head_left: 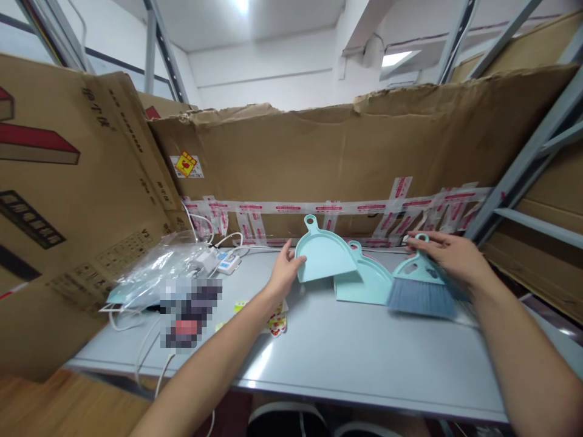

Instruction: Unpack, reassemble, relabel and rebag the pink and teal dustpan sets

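My left hand (286, 267) grips the left edge of a light-teal dustpan (324, 254), thumb on its face, and holds it tilted up above the table. Behind its right side, a second teal dustpan (370, 284) rests on the table and is partly covered by the first. Over on the right, my right hand (450, 254) is closed at the handle of a small teal hand brush (421, 294). The brush's grey-blue bristles hang downward beside the second dustpan. Something bluish behind the brush, under my right hand, is mostly hidden.
Clear plastic packaging (159, 273), white adapters (229, 262) and cables lie on the grey table (364, 358) at left. Near my left forearm are colourful stickers (277, 321) and a pixelated object (191, 312). Taped cardboard (296, 158) walls the back; metal shelf posts stand at right.
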The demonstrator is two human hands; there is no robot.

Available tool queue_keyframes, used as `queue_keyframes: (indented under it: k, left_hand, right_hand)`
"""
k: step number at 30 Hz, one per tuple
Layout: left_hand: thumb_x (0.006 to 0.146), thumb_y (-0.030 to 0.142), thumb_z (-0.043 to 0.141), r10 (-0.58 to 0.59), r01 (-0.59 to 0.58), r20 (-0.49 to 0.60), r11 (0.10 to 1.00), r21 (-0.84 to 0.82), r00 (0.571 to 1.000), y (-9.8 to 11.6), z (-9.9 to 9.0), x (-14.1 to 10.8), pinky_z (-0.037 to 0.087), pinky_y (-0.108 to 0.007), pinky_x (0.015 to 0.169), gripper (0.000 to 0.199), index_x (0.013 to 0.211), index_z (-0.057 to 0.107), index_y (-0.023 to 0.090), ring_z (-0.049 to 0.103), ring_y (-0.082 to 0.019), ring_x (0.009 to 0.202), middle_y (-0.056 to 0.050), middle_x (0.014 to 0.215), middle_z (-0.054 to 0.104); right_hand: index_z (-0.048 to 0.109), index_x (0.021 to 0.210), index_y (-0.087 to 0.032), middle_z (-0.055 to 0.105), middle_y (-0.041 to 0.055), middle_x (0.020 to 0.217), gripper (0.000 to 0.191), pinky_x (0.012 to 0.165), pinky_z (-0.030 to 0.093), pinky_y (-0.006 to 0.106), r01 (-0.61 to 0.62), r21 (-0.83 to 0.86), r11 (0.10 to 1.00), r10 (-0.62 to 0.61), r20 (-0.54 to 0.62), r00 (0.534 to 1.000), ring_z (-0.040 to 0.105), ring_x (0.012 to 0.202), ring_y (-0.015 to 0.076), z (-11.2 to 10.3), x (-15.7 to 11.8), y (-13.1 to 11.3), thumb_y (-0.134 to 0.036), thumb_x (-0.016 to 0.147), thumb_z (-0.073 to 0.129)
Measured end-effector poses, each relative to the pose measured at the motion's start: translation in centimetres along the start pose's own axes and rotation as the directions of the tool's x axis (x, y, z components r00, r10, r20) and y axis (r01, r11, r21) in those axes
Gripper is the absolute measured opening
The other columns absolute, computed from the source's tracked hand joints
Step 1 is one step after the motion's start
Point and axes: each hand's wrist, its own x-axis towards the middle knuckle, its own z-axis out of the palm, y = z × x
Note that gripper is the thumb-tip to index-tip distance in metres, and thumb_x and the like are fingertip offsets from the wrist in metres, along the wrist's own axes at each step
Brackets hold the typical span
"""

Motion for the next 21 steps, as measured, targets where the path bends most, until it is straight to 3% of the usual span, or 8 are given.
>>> queue_keyframes:
  k: [3,8,10,14,16,19,21]
  left_hand:
    - [0.081,0.025,0.087,-0.033,0.033,0.058,0.999,-0.006,0.998,-0.4,0.6,-0.9,0.062,-0.041,0.100,0.083,0.159,0.058,0.016,0.078,-0.028,0.109,-0.015,0.134,0.081]
    - [0.093,0.026,0.077,0.062,-0.063,0.012,0.995,0.076,0.998,-1.2,1.7,-2.5,0.060,-0.044,0.107,0.064,0.154,0.060,0.020,0.076,-0.029,0.121,-0.013,0.139,0.079]
    - [0.096,0.025,0.073,0.076,-0.075,-0.007,0.990,0.119,0.997,-1.5,2.0,-2.9,0.057,-0.046,0.112,0.065,0.158,0.056,0.021,0.074,-0.030,0.126,-0.013,0.142,0.077]
    - [0.098,0.025,0.069,0.125,-0.122,-0.003,0.972,0.200,0.992,-1.6,2.4,-3.4,0.047,-0.048,0.125,0.056,0.154,0.060,0.022,0.064,-0.031,0.143,-0.013,0.156,0.068]
    - [0.099,0.027,0.067,0.137,-0.136,0.014,0.963,0.231,0.990,-1.4,2.5,-3.5,0.045,-0.050,0.127,0.053,0.152,0.062,0.023,0.063,-0.032,0.145,-0.013,0.157,0.068]
    - [0.101,0.030,0.065,0.163,-0.165,0.028,0.957,0.239,0.986,-1.0,2.6,-3.6,0.045,-0.052,0.127,0.050,0.150,0.064,0.023,0.063,-0.033,0.144,-0.014,0.156,0.068]
    - [0.101,0.031,0.065,0.175,-0.177,0.030,0.955,0.237,0.984,-0.7,2.6,-3.6,0.045,-0.052,0.126,0.048,0.148,0.065,0.022,0.063,-0.033,0.143,-0.014,0.156,0.068]
  right_hand:
    - [0.082,0.121,-0.021,0.085,0.0148,0.103,0.067,0.041,0.046,0.029,-0.112,0.072,0.991,0.091,0.250,0.964,0.061,0.055,0.0178,1.3,-0.7,-0.2,-0.070,0.075,0.092]
    - [0.082,0.098,-0.017,0.064,0.0012,0.062,0.076,0.043,0.034,0.026,0.029,-0.215,0.976,0.062,0.403,0.913,0.050,0.049,0.0132,2.6,-0.7,0.4,-0.089,0.073,0.084]
    - [0.083,0.100,-0.016,0.059,-0.0011,0.061,0.080,0.046,0.033,0.026,0.037,-0.215,0.976,0.072,0.477,0.876,0.045,0.050,0.0112,2.7,-0.8,0.5,-0.092,0.074,0.082]
    - [0.082,0.126,-0.017,0.061,-0.0017,0.068,0.080,0.051,0.035,0.025,-0.044,-0.106,0.993,0.099,0.596,0.797,0.048,0.055,0.0115,2.3,-1.3,0.3,-0.084,0.081,0.084]
    - [0.079,0.132,-0.018,0.060,-0.0031,0.065,0.076,0.050,0.034,0.024,-0.082,-0.086,0.993,0.119,0.671,0.732,0.051,0.054,0.0118,2.2,-1.5,0.1,-0.077,0.084,0.086]
    - [0.078,0.123,-0.018,0.057,-0.0051,0.059,0.064,0.044,0.033,0.022,-0.134,-0.073,0.988,0.143,0.757,0.637,0.053,0.049,0.0121,2.4,-2.0,0.2,-0.069,0.084,0.090]
    - [0.076,0.113,-0.020,0.056,-0.0063,0.056,0.058,0.040,0.033,0.022,-0.170,-0.050,0.984,0.144,0.786,0.601,0.054,0.045,0.0127,2.9,-2.3,0.2,-0.066,0.082,0.092]
